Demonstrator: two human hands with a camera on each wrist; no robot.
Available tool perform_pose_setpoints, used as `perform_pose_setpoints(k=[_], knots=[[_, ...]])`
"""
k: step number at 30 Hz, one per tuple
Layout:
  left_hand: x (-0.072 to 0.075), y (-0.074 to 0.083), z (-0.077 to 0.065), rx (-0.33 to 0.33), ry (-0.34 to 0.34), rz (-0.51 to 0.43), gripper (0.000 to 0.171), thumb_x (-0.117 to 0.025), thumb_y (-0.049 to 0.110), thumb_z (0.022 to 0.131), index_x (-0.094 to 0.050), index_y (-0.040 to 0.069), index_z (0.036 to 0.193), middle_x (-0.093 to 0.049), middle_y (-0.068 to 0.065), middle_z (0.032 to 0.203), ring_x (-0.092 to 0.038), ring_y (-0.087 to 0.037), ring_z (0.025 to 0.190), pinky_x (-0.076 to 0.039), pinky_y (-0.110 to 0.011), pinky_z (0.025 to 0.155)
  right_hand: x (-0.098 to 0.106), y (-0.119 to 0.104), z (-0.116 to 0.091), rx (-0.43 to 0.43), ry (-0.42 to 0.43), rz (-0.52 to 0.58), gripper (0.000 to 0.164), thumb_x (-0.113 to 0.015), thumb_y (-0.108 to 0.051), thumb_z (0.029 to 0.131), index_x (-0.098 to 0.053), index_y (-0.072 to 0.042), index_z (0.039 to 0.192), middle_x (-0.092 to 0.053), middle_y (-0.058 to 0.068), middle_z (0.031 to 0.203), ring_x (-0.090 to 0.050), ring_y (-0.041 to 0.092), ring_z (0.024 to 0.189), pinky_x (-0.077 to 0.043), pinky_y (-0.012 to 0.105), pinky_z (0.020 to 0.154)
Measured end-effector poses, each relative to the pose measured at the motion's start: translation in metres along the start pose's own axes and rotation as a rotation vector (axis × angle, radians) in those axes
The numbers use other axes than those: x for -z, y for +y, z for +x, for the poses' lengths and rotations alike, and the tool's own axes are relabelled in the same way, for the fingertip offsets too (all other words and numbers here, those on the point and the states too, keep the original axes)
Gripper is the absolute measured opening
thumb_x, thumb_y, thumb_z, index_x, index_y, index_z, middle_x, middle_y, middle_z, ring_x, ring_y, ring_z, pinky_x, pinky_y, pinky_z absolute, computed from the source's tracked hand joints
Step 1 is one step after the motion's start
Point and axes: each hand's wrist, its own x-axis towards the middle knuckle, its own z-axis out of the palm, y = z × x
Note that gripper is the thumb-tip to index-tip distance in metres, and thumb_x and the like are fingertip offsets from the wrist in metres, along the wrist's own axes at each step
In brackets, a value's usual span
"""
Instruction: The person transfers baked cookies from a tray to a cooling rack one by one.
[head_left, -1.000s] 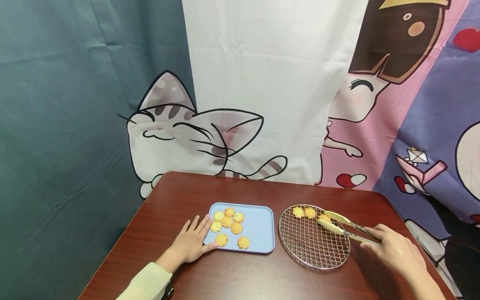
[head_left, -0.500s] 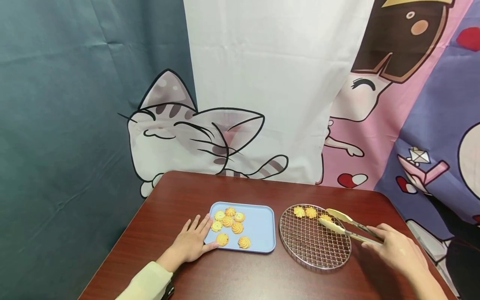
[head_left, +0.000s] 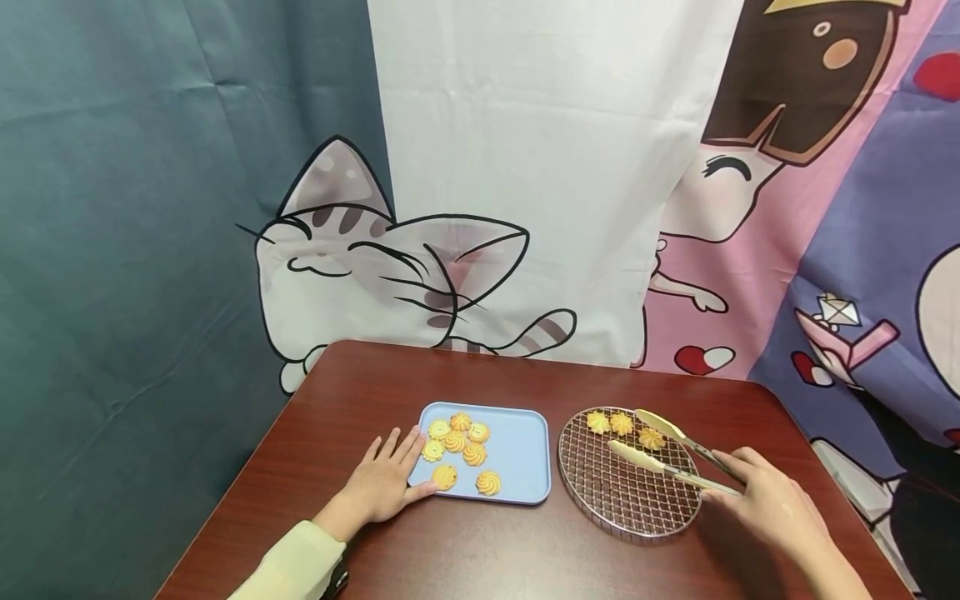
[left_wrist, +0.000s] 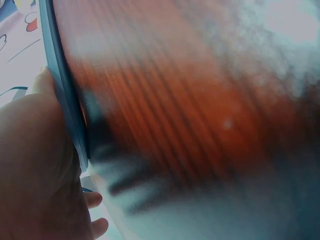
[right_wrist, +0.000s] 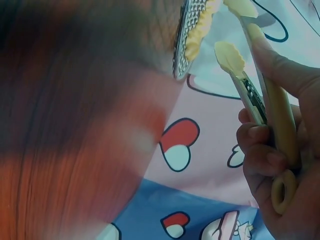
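Observation:
In the head view my right hand (head_left: 772,504) grips a pair of tongs (head_left: 637,457) with pale yellow tips. Their arms stand apart over a round wire rack (head_left: 626,504), one tip to each side of a star-shaped cookie (head_left: 651,438) that lies on the mesh. Two more cookies (head_left: 621,423) sit at the rack's far edge. My left hand (head_left: 382,483) lies with fingers spread, touching the left edge of a light blue tray (head_left: 521,454). Several piped cookies (head_left: 474,453) are on that tray, mostly on its left half. The right wrist view shows fingers curled round the tongs' handle (right_wrist: 282,130).
Tray and rack stand side by side on a dark red-brown wooden table (head_left: 517,558), with a narrow gap between them. Behind the table hangs a printed cloth (head_left: 555,167) with cartoon figures.
The tongs' tips have spread apart and shifted slightly left, letting go of the third cookie, which now lies uncovered on the rack. My left hand and the tray have stayed put.

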Motion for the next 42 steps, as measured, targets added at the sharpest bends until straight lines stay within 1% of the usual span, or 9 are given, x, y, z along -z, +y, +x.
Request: perform_pose_setpoints(k=[4,8,12,18,25,29,34,37,42], knots=[[-0.001,0.000,0.001,0.001,-0.008,-0.002,0.089,-0.039,0.072,0.097,-0.030,0.011,0.160,-0.025,-0.007,0.167,-0.023,-0.040,0.152,-0.019,-0.059,0.120,-0.003,-0.006,-0.001,0.020,-0.007,0.005,0.059,-0.092,-0.035,0.070,-0.074,-0.006,0.118,-0.059,-0.005,0.096,-0.058,0.014,0.073,-0.042,0.034,0.056],[0.000,0.000,0.000,-0.001,-0.005,0.000,0.088,-0.040,0.072,0.097,-0.030,0.011,0.160,-0.026,-0.007,0.167,-0.023,-0.040,0.152,-0.020,-0.059,0.120,-0.004,-0.014,-0.001,0.048,-0.013,0.022,0.056,-0.090,-0.036,0.074,-0.074,-0.007,0.119,-0.058,-0.008,0.098,-0.054,0.008,0.074,-0.039,0.030,0.057],[0.001,0.000,0.000,-0.002,-0.001,-0.003,0.088,-0.041,0.071,0.097,-0.031,0.011,0.160,-0.026,-0.008,0.167,-0.024,-0.041,0.151,-0.020,-0.059,0.120,-0.005,-0.024,0.000,0.077,-0.018,0.039,0.056,-0.089,-0.034,0.075,-0.074,-0.006,0.121,-0.060,-0.009,0.101,-0.056,0.008,0.078,-0.042,0.031,0.059],[0.003,0.002,0.000,-0.002,-0.002,-0.013,0.087,-0.041,0.070,0.097,-0.031,0.010,0.160,-0.027,-0.008,0.167,-0.024,-0.041,0.151,-0.020,-0.059,0.120,-0.007,-0.037,0.006,0.114,-0.026,0.029,0.054,-0.090,-0.035,0.074,-0.075,-0.012,0.121,-0.062,-0.013,0.105,-0.063,0.010,0.084,-0.049,0.036,0.063],[0.002,0.000,-0.002,-0.022,0.004,-0.027,0.089,-0.042,0.071,0.097,-0.032,0.008,0.159,-0.029,-0.011,0.166,-0.025,-0.043,0.150,-0.020,-0.061,0.119,-0.015,-0.048,0.006,0.172,-0.013,0.060,0.050,-0.092,-0.029,0.071,-0.077,-0.017,0.116,-0.065,-0.013,0.106,-0.062,0.008,0.083,-0.049,0.032,0.062],[0.002,-0.001,-0.002,-0.031,0.019,-0.035,0.089,-0.042,0.071,0.097,-0.033,0.006,0.158,-0.029,-0.013,0.165,-0.025,-0.044,0.150,-0.020,-0.062,0.118,-0.018,-0.056,0.010,0.176,-0.030,0.065,0.049,-0.092,-0.030,0.070,-0.078,-0.018,0.116,-0.068,-0.009,0.109,-0.067,0.014,0.091,-0.054,0.037,0.069],[0.003,0.000,-0.002,-0.012,0.015,-0.025,0.088,-0.043,0.070,0.097,-0.033,0.008,0.159,-0.028,-0.010,0.166,-0.025,-0.042,0.151,-0.020,-0.061,0.119,-0.020,-0.068,0.013,0.172,-0.083,0.093,0.049,-0.090,-0.031,0.073,-0.077,-0.019,0.120,-0.069,-0.002,0.116,-0.069,0.022,0.100,-0.056,0.045,0.078],[0.004,0.001,-0.002,-0.004,-0.002,-0.010,0.088,-0.041,0.071,0.097,-0.032,0.010,0.159,-0.027,-0.009,0.166,-0.024,-0.041,0.151,-0.021,-0.060,0.119,-0.023,-0.074,0.013,0.190,-0.097,0.116,0.050,-0.090,-0.031,0.074,-0.077,-0.019,0.121,-0.068,-0.003,0.116,-0.068,0.018,0.098,-0.056,0.042,0.078],[0.004,0.002,-0.001,-0.001,-0.014,-0.002,0.089,-0.039,0.073,0.097,-0.031,0.011,0.160,-0.027,-0.008,0.167,-0.024,-0.040,0.152,-0.021,-0.059,0.120,-0.030,-0.083,0.016,0.245,-0.099,0.164,0.051,-0.092,-0.027,0.072,-0.077,-0.019,0.120,-0.067,-0.011,0.111,-0.062,0.005,0.090,-0.053,0.031,0.072]])
